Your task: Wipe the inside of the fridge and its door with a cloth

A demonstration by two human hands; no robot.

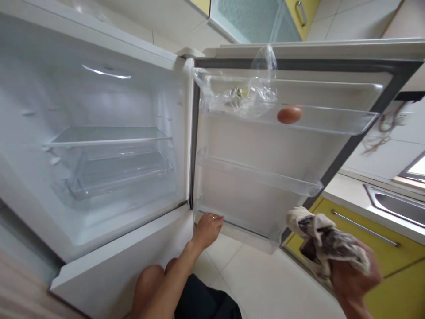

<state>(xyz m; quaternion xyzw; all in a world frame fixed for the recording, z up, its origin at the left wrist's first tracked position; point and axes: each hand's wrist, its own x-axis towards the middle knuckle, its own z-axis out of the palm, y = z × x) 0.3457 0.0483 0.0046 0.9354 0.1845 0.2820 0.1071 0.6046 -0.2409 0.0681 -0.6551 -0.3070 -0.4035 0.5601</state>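
Note:
My left hand (208, 228) reaches forward and grips the bottom edge of the open fridge door (252, 146), fingers curled over the lowest door bin (244, 228). My right hand (355, 277), at the lower right, is closed around a crumpled patterned cloth (320, 237), held up beside the door's outer edge. In the top door shelf (332, 119) lie one brown egg (289, 114) and a clear plastic bag (247, 91) with something small inside.
The fridge interior (99, 146) holds a glass shelf (109, 134) and a clear drawer (119, 175). A yellow cabinet (375, 241) with a sink (396, 206) stands to the right. My knees (152, 279) show below, over pale floor tiles (265, 283).

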